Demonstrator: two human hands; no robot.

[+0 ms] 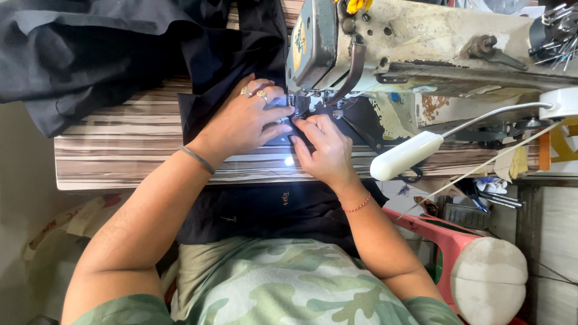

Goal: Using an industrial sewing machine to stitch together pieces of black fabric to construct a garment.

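Both hands are laid on the black fabric point(265, 207) at the needle area of the sewing machine point(385, 48), and nothing is clenched in either grip. Flat and spread is how the left hand point(241, 123) is held, its palm pressed down on the cloth just left of the presser foot point(299, 105), with rings worn on two fingers and a thin bangle at the wrist. By the right hand point(325, 150) the cloth is touched with loosely curved fingers, the fingertips set just in front of the foot; whether a fold is pinched between them cannot be told. A red thread is worn at that wrist.

The fabric is spread across the striped wooden bench point(120, 150), passed under the machine head, and draped over the near edge onto the lap. More dark cloth point(78, 54) is heaped at the far left of the bench. A white lamp point(406, 155) on a bendable neck is held just right of the right hand.
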